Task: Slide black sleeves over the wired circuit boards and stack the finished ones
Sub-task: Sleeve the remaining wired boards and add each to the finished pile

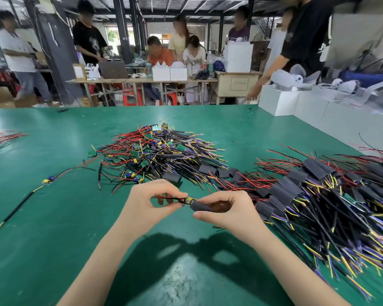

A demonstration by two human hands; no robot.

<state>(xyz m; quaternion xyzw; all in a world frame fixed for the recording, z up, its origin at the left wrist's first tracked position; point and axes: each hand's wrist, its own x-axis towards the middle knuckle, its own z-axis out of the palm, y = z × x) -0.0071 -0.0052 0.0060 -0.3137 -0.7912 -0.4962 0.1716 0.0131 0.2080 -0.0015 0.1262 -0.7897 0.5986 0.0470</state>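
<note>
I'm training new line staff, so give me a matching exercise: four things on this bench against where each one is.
Things:
1. black sleeve
2. pile of bare wired boards
3. stack of sleeved boards
4. lone wired board

Places:
A. on the table's right side
B. table centre, beyond the hands
C. alone on the table's left
D. held in the right hand

Pairs: 1-D, 2-B, 3-A, 4-C
</note>
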